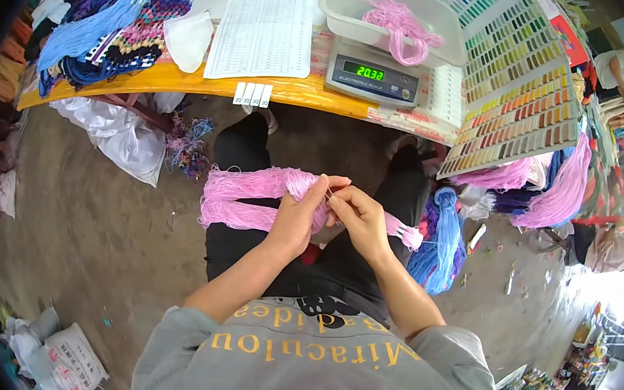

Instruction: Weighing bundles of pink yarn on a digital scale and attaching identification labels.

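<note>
A pink skein of yarn [238, 196] lies across my lap, its loops spread over my left thigh. My left hand [300, 213] is closed around the bunched middle of the skein. Close beside it, my right hand [360, 222] pinches a thin strand of the pink yarn between thumb and fingers. The skein's other end [404, 232] sticks out past my right hand over the right thigh. My fingers partly hide the yarn between the two hands.
Ahead stands a yellow-edged table [158, 85] with a printed sheet [261, 33], a digital scale [370, 79] bearing a plastic tub [343, 4] of pink yarn, and a colour sample card [513, 53]. Blue yarn [443, 245] hangs at my right. White sacks [75, 360] sit at the lower left.
</note>
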Motion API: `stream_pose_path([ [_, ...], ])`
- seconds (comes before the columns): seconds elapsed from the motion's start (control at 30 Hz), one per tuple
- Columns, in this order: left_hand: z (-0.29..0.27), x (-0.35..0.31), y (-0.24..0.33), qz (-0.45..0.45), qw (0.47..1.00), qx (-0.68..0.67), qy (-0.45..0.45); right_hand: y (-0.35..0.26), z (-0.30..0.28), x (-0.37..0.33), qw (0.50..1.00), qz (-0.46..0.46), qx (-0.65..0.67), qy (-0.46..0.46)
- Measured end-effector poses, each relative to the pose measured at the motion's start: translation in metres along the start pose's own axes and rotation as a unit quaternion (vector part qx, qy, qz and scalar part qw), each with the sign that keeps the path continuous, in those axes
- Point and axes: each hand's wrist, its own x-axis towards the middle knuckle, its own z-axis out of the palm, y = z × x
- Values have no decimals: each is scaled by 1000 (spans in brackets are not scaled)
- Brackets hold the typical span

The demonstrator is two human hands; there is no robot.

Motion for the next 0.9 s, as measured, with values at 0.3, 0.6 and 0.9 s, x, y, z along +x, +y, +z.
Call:
stream_pose_path([
  [0.3, -5, 3, 1, -4, 999, -37, 1, 0, -3, 3, 999, -8, -10, -36],
  [0.6, -26, 3, 17, 108, 992, -71, 7, 19, 0, 83, 980, 132, 151, -7],
  [0.9, -27, -36, 36, -28, 983, -130, -128, 40, 67, 201, 867, 309, 388, -56],
])
